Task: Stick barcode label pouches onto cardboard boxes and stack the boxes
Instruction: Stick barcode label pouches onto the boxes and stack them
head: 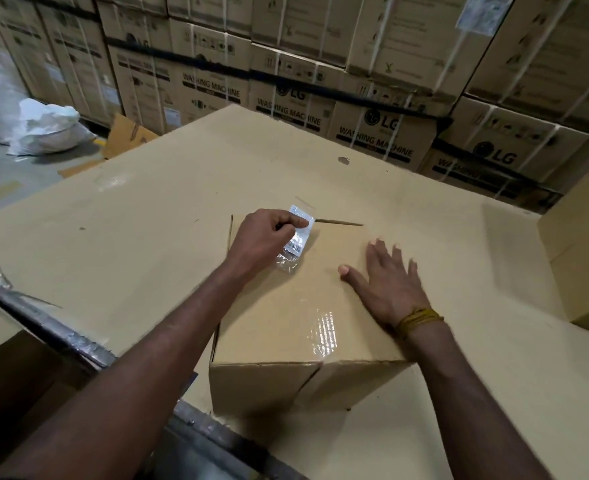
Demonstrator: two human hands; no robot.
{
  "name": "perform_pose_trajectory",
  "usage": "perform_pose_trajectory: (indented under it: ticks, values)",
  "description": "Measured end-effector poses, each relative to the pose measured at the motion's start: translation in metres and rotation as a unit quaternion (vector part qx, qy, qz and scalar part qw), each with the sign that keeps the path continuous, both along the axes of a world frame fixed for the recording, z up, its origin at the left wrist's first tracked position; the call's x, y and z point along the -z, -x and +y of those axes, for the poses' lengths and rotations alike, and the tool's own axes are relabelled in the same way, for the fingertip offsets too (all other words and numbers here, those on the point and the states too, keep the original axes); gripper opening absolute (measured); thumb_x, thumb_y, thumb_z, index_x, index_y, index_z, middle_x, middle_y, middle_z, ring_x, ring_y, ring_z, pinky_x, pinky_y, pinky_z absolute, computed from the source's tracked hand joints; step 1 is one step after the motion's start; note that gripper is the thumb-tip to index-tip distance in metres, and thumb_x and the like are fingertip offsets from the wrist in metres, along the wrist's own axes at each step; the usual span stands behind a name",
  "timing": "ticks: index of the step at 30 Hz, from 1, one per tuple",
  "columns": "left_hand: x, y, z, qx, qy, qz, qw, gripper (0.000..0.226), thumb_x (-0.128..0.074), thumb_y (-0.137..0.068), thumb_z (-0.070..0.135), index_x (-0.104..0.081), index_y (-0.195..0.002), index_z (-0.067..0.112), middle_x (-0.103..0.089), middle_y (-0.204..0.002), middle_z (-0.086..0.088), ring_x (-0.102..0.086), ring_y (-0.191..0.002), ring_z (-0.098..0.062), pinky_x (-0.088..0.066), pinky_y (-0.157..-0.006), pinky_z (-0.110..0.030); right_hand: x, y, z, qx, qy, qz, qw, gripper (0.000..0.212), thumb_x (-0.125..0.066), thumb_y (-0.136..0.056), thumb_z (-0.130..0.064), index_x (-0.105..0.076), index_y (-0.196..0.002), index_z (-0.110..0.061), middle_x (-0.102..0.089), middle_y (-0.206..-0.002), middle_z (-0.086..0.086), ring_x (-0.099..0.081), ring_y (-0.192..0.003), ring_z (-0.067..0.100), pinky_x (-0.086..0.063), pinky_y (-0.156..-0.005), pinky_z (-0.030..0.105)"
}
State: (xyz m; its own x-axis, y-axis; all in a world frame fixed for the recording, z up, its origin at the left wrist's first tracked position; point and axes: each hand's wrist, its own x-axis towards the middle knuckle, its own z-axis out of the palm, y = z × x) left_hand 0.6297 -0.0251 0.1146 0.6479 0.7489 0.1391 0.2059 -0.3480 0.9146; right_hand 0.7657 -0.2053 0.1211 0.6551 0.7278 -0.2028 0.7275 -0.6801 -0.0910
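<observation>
A plain cardboard box [296, 306], taped shut along its top, sits on a wide cardboard-covered work surface [140, 209]. My left hand [265, 237] pinches a clear barcode label pouch [298, 235] at the box's far left corner, the pouch hanging against the top face. My right hand [390, 282] lies flat and open on the right side of the box top, a yellow thread band on its wrist.
Another plain box [584, 244] stands at the right edge of the surface. Stacked washing machine cartons [355, 98] wall off the back. White sacks [44, 129] and cardboard scraps lie on the floor at left. A metal rail [61, 327] runs along the near left edge.
</observation>
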Motion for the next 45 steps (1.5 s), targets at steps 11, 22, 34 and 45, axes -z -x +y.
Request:
perform_pose_trajectory:
  ticks: [11, 22, 34, 45]
  values:
    - [-0.001, 0.0, 0.002, -0.002, -0.012, 0.0, 1.0, 0.036, -0.053, -0.087, 0.005, -0.08, -0.101, 0.024, -0.053, -0.047, 0.017, -0.038, -0.045, -0.005, -0.027, -0.046, -0.015, 0.009, 0.036, -0.004, -0.169, -0.038, 0.028, 0.985, 0.083, -0.007, -0.085, -0.077, 0.001, -0.157, -0.037, 0.012, -0.164, -0.011, 0.011, -0.152, 0.014, 0.006, -0.121, 0.04]
    - [0.001, -0.001, 0.004, -0.002, 0.01, -0.003, 1.0, 0.037, -0.052, -0.087, 0.007, -0.08, -0.102, 0.027, -0.071, -0.076, -0.006, -0.038, -0.053, -0.006, -0.032, -0.051, -0.019, 0.009, 0.053, -0.038, -0.146, -0.057, 0.053, 0.986, 0.071, -0.009, -0.086, -0.075, -0.002, -0.153, -0.05, 0.016, -0.162, -0.018, 0.015, -0.15, 0.011, 0.008, -0.12, 0.039]
    - [-0.003, 0.027, -0.017, 0.03, 0.063, -0.007, 0.998, 0.031, -0.057, -0.09, 0.016, -0.077, -0.108, 0.03, -0.063, -0.083, -0.008, -0.05, -0.075, -0.012, -0.043, -0.063, -0.019, 0.014, 0.046, -0.061, 0.043, -0.17, 0.077, 0.981, 0.067, -0.035, -0.093, -0.069, -0.018, -0.153, -0.044, -0.002, -0.165, -0.008, -0.03, -0.146, 0.02, -0.043, -0.105, 0.045]
    - [0.001, 0.081, -0.094, -0.091, 0.062, -0.019, 0.994, 0.025, -0.072, -0.089, 0.01, -0.08, -0.103, 0.029, -0.077, -0.101, 0.012, -0.073, -0.092, -0.011, -0.056, -0.083, -0.032, 0.021, 0.042, -0.071, 0.028, -0.221, 0.087, 0.971, 0.063, -0.039, -0.093, -0.066, -0.025, -0.15, -0.044, -0.012, -0.161, -0.004, -0.046, -0.133, 0.024, -0.047, -0.095, 0.042]
